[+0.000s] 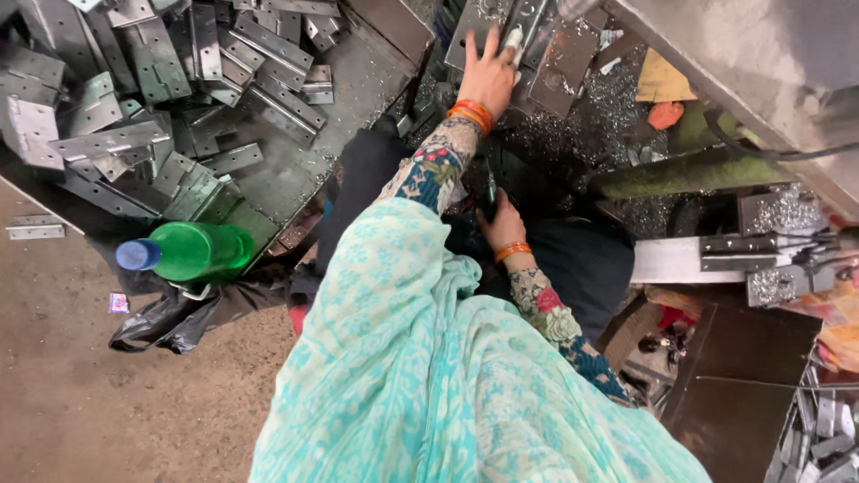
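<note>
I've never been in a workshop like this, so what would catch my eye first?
Probably the heap of grey metal hinge plates filling the upper left, with a bright green bottle lying just below it. Next, the left hand stretched up onto a metal plate at the top, while the right hand rests lower, near the lap.
</note>
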